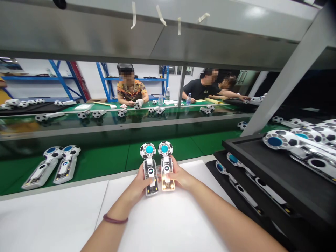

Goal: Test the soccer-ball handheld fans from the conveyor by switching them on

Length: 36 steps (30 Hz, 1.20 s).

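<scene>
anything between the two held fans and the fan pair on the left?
Head view: between the held fans and the left pair, only bare green belt and white sheet.

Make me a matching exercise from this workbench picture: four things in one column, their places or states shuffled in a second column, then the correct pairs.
Things:
1. left hand
2. right hand
3. pair of fans
4. black trays

Places or states:
A. stacked at the right, with fans lying in them
B. lying unheld on the green belt at the left
C. holding the fan whose handle glows orange
D. holding the fan with no orange glow

Pairs: 1-D, 2-C, 3-B, 4-A
</scene>
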Each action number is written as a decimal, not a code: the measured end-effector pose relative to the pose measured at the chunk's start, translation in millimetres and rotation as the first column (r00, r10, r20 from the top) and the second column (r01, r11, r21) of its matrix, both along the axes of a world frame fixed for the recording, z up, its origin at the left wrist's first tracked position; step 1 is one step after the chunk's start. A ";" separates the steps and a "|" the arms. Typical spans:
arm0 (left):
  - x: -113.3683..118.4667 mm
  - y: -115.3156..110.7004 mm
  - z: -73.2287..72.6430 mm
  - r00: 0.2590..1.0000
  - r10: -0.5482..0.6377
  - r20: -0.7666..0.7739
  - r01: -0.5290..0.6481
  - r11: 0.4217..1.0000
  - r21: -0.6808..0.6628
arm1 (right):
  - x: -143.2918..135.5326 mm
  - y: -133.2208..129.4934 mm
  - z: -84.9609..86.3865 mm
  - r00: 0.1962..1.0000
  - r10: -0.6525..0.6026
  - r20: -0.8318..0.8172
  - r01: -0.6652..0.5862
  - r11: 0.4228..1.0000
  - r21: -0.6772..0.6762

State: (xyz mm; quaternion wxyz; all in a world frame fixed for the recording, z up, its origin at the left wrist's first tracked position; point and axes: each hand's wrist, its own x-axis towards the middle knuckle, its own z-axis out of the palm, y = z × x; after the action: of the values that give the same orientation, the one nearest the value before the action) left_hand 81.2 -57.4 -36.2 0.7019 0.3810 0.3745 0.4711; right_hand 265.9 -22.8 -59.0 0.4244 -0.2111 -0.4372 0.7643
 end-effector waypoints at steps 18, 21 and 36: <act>1.6 1.0 -0.5 1.000 0.010 -0.013 -0.010 1.000 0.006 | 0.3 -1.3 3.7 1.000 -0.005 0.012 0.005 1.000 0.001; 1.2 1.6 -0.7 1.000 0.009 -0.017 -0.008 1.000 0.016 | -0.2 -2.0 4.0 1.000 -0.012 0.013 0.012 1.000 0.000; 1.0 -0.1 -0.9 0.999 0.038 -0.005 -0.038 0.999 0.017 | -0.8 -5.2 11.3 0.999 -0.015 0.031 0.016 0.999 -0.051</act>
State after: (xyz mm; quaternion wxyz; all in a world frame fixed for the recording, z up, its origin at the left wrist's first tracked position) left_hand 82.3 -57.4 -37.2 0.6885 0.3813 0.3796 0.4863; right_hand 265.1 -28.0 -47.8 0.4179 -0.2372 -0.4222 0.7687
